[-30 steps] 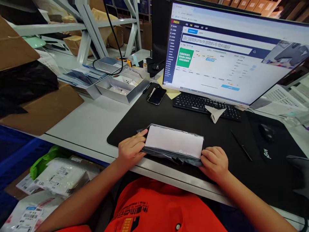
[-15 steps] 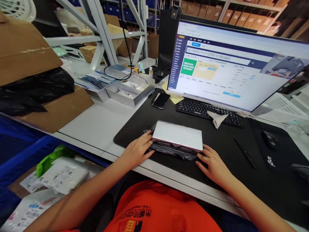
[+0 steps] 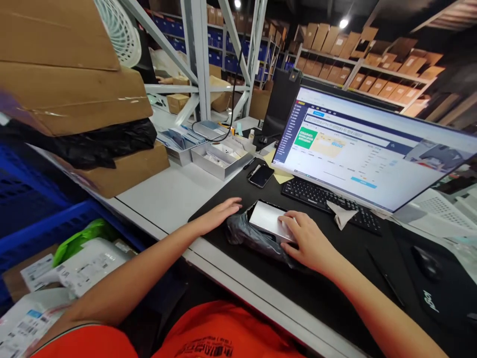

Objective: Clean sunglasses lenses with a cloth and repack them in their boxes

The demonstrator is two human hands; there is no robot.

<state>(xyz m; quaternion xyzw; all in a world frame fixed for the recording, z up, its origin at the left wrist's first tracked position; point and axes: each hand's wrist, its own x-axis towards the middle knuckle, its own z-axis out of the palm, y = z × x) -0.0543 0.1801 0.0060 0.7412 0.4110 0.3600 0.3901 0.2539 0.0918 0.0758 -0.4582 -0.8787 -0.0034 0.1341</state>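
Observation:
A white box (image 3: 265, 218) lies on the black desk mat, partly inside a dark grey plastic bag (image 3: 242, 232) that bunches along its near side. My right hand (image 3: 307, 238) grips the box's right end, its fingers over the top and its thumb at the near edge. To the left, my left hand (image 3: 219, 214) is open above the mat's edge, fingers stretched out towards the bag. It holds nothing; whether its fingertips touch the bag I cannot tell.
Behind the box are a phone (image 3: 261, 176), a keyboard (image 3: 316, 194) and a lit monitor (image 3: 372, 149). A pen (image 3: 385, 278) and a mouse (image 3: 427, 262) lie at right. Cardboard boxes (image 3: 74, 99) stack at left, above a blue crate (image 3: 48, 233) near several parcels. Open trays (image 3: 223, 171) stand further back.
My right hand has moved from beside the box onto its right end. My left hand has come off its left end and opened out. The bag now covers more of the box's near side.

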